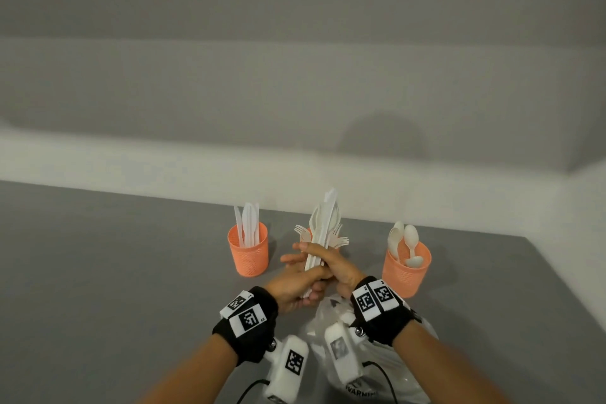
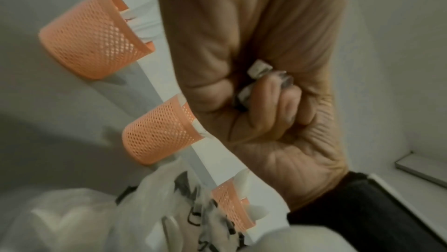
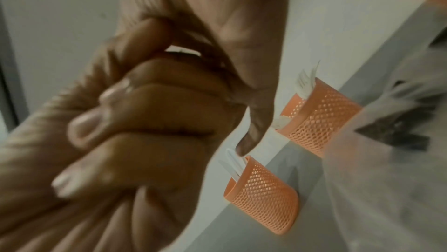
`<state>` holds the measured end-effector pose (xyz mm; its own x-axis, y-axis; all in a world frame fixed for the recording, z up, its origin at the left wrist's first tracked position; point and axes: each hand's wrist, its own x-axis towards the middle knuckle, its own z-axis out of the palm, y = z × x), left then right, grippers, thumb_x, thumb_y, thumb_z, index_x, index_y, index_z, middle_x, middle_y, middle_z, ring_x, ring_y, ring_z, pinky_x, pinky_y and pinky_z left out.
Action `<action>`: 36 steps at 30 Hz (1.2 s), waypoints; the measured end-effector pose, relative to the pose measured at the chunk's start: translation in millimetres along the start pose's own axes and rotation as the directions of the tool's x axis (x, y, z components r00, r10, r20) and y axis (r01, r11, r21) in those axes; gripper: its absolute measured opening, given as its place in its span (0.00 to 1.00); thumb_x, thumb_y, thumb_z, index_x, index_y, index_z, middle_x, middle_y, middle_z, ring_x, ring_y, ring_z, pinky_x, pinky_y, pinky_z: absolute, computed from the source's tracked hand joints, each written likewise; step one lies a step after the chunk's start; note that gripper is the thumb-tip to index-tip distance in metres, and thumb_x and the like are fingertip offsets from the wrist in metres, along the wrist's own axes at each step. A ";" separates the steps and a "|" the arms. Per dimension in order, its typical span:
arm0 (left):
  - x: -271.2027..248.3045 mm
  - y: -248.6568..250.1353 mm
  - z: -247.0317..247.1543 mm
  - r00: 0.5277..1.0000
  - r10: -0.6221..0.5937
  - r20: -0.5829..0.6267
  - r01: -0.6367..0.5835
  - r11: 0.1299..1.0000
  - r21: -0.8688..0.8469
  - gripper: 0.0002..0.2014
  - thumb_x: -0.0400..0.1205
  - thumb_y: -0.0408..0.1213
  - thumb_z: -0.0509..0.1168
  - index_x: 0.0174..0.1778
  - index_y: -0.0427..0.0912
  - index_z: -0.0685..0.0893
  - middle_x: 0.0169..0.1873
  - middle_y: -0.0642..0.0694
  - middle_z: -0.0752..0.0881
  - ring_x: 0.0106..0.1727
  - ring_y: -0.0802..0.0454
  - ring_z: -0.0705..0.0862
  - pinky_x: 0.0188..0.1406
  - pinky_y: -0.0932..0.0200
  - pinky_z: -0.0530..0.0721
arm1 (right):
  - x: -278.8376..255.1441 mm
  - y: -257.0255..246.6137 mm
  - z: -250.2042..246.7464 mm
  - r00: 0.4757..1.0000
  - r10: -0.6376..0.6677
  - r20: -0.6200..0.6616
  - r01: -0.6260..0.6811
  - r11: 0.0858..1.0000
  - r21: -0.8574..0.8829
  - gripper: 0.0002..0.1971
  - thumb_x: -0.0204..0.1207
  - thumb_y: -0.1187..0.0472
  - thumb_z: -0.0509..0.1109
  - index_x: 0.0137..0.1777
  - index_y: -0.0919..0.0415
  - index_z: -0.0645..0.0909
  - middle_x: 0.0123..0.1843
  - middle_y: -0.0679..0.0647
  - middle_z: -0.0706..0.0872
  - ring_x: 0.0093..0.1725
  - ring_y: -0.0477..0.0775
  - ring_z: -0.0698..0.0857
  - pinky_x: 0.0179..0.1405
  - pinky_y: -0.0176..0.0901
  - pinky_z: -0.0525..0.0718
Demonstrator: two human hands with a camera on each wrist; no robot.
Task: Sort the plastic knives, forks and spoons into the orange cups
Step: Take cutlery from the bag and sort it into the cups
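Head view: nearest, at 6 o'clock, a white plastic bag point(image 1: 387, 367) on the grey table point(image 1: 114, 272), partly under the right wrist. Just beyond, left hand point(image 1: 292, 289) and right hand point(image 1: 331, 267) together, both wrapped round the lower end of a cutlery bundle point(image 1: 323, 233) held upright, tips toward 12 o'clock. Left fingers point(image 1: 313, 295) curled round the handles from below; right thumb and fingers closed over the bundle just above. At 10 o'clock from the hands, knife cup point(image 1: 248, 249) with knives upright. At 3 o'clock, spoon cup point(image 1: 406, 269) with spoons. Directly behind the bundle, fork cup point(image 1: 308, 234), mostly hidden, fork tines fanning out beside it.

Left wrist view: left hand point(image 2: 254, 65) clenched, white handle ends point(image 2: 258, 68) poking out between palm and curled fingers. Three mesh cups down the left side from 10 to 6 o'clock; bag point(image 2: 157, 208) at 7 o'clock, blurred.

Right wrist view: right hand point(image 3: 217, 17) closed over the left hand's fingers point(image 3: 145, 122); bundle barely visible. Fork cup point(image 3: 319, 118) at 3 o'clock, knife cup point(image 3: 263, 198) at 5 o'clock, bag point(image 3: 387, 141) along the right edge.
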<state>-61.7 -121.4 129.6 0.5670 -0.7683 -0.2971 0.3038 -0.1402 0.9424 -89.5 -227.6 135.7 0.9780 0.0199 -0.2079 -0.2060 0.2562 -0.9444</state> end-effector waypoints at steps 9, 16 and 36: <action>-6.3 -2.0 -29.0 0.997 -0.034 -0.069 0.064 0.857 0.511 0.18 0.75 0.52 0.68 0.55 0.45 0.80 0.44 0.49 0.82 0.44 0.54 0.80 0.41 0.64 0.78 | 12.9 15.8 3.7 0.923 0.001 -0.386 0.077 0.979 0.188 0.06 0.75 0.61 0.69 0.41 0.63 0.77 0.25 0.54 0.83 0.25 0.50 0.83 0.27 0.40 0.83; -3.0 18.8 -44.3 0.845 0.341 -0.412 -0.224 0.925 0.306 0.09 0.81 0.38 0.64 0.55 0.39 0.81 0.36 0.51 0.79 0.36 0.57 0.79 0.32 0.69 0.77 | 15.0 18.7 1.5 0.942 -0.041 -0.332 0.080 0.991 0.106 0.06 0.76 0.61 0.71 0.42 0.62 0.76 0.15 0.48 0.69 0.12 0.44 0.67 0.12 0.31 0.65; 4.0 34.3 -45.9 0.741 0.436 -0.511 -0.303 0.896 0.325 0.07 0.82 0.29 0.62 0.53 0.32 0.80 0.36 0.49 0.81 0.38 0.53 0.82 0.29 0.68 0.85 | -0.9 20.9 26.3 0.971 -0.129 -0.203 0.112 0.989 -0.095 0.05 0.77 0.53 0.69 0.43 0.53 0.78 0.25 0.52 0.73 0.17 0.43 0.72 0.17 0.34 0.71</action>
<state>-13.9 -100.7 153.7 0.9436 -0.3116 0.1119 -0.1482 -0.0954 0.9843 -93.8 -196.9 122.9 0.9688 -0.2100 -0.1314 -0.0976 0.1639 -0.9816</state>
